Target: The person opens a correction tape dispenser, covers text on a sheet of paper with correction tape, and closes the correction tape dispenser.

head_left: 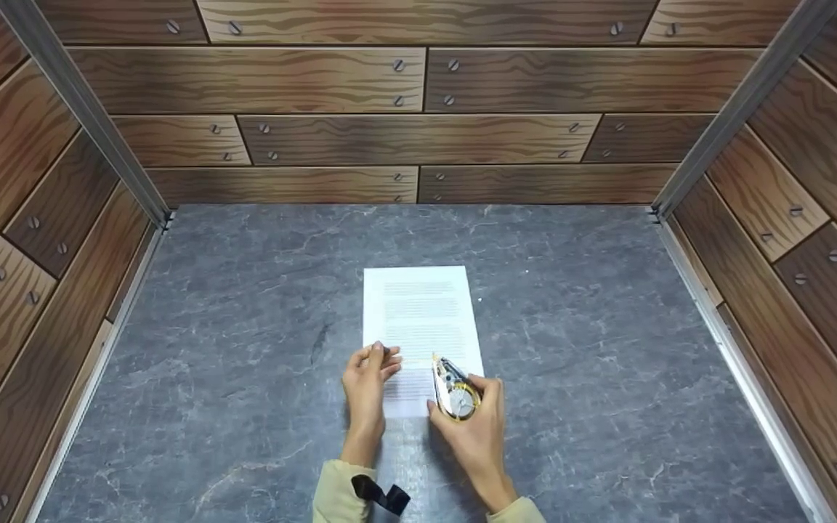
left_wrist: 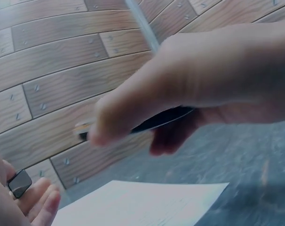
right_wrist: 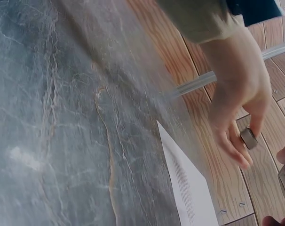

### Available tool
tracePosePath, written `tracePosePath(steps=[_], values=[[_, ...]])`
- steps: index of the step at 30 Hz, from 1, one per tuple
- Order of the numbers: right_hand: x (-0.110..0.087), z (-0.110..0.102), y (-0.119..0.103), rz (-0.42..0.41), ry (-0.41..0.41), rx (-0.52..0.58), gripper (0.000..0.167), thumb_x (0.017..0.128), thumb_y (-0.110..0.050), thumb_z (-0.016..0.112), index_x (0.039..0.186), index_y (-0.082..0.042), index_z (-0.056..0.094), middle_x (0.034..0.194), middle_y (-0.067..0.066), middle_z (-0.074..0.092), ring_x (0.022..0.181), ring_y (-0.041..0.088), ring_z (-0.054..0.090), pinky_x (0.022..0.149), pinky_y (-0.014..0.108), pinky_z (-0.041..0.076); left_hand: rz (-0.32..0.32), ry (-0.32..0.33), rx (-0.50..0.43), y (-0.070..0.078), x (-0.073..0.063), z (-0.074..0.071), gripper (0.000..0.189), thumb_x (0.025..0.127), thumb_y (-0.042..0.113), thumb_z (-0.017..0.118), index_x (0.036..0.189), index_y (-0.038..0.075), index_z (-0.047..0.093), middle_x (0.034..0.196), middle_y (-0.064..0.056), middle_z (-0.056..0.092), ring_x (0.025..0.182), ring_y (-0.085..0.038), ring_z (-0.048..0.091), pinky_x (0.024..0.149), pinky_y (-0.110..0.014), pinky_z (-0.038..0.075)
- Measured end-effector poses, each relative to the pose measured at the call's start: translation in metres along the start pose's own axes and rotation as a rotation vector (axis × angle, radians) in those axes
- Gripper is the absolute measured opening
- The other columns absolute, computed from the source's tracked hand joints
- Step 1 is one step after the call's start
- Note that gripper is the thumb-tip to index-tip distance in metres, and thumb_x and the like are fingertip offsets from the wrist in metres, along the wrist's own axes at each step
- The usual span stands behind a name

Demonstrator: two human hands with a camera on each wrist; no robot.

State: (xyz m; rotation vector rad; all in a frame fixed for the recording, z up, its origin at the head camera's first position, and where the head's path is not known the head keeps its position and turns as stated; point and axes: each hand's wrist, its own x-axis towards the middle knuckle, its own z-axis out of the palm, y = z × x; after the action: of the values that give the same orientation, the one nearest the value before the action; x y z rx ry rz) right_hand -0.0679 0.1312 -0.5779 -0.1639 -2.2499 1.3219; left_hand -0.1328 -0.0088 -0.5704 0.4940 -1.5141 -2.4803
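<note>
Head view: from above I see the whole printed sheet (head_left: 422,305) on the grey marbled table (head_left: 244,363), and the wheel side of the correction tape (head_left: 461,401); the small dark cap (left_wrist: 20,183) barely shows here.
Left wrist view: this low angle gives the cap's flat, shiny face, and shows the tape's tip up against the plank wall (left_wrist: 62,80), apart from the paper.
Right wrist view: the cap looks brownish-grey and short; the tape is cut off at the edge.
Correction tape: clear-sided, with a pale round wheel ringed in yellow, white along one side and dark along the other, narrowing to a tip that points away from me.
Tape's place: in my right hand (head_left: 478,428), over the lower right of the sheet.
My right hand: thumb on one side of the tape, fingers on the other, closed firmly around it.
My left hand (head_left: 366,385): raised over the sheet's left edge, thumb and fingers pinching the cap, other fingers loosely bent.
My left sleeve (head_left: 335,494): pale, with a black strap (head_left: 366,488) at the cuff.
</note>
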Motion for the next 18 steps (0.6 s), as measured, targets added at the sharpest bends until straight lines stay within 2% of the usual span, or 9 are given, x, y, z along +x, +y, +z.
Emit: tracePosePath(steps=[7, 12, 15, 18], values=[[0.004, -0.005, 0.002, -0.013, 0.018, -0.012, 0.066, 0.059, -0.011, 0.092, 0.111, 0.0, 0.053, 0.104, 0.009, 0.055, 0.095, 0.021, 0.055, 0.084, 0.041, 0.049, 0.049, 0.115, 0.174, 0.002, 0.02, -0.019, 0.024, 0.095, 0.007, 0.066, 0.109, -0.012, 0.065, 0.095, -0.019, 0.067, 0.081, -0.027, 0.065, 0.073, -0.028, 0.056], [0.004, -0.007, 0.004, -0.006, 0.025, -0.014, 0.066, 0.059, -0.011, 0.092, 0.111, -0.001, 0.054, 0.104, 0.009, 0.056, 0.096, 0.022, 0.055, 0.086, 0.041, 0.048, 0.145, 0.175, 0.46, 0.003, 0.036, -0.043, 0.024, 0.091, 0.012, 0.072, 0.11, -0.003, 0.07, 0.089, -0.011, 0.067, 0.078, -0.02, 0.062, 0.066, -0.024, 0.05], [0.003, -0.006, 0.006, -0.008, 0.023, -0.019, 0.066, 0.059, -0.011, 0.092, 0.111, -0.001, 0.054, 0.105, 0.008, 0.056, 0.097, 0.021, 0.055, 0.087, 0.041, 0.049, 0.234, 0.18, 0.62, 0.003, 0.045, -0.06, 0.021, 0.09, 0.014, 0.074, 0.107, 0.001, 0.071, 0.088, -0.009, 0.067, 0.079, -0.02, 0.061, 0.068, -0.028, 0.049], [0.003, -0.007, 0.007, -0.009, 0.023, -0.022, 0.065, 0.059, -0.011, 0.092, 0.111, -0.001, 0.054, 0.104, 0.007, 0.055, 0.096, 0.02, 0.055, 0.085, 0.041, 0.049, 0.301, 0.15, 0.729, 0.001, 0.056, -0.075, 0.017, 0.09, 0.014, 0.074, 0.102, 0.002, 0.071, 0.09, -0.01, 0.065, 0.085, -0.024, 0.057, 0.075, -0.035, 0.046]])
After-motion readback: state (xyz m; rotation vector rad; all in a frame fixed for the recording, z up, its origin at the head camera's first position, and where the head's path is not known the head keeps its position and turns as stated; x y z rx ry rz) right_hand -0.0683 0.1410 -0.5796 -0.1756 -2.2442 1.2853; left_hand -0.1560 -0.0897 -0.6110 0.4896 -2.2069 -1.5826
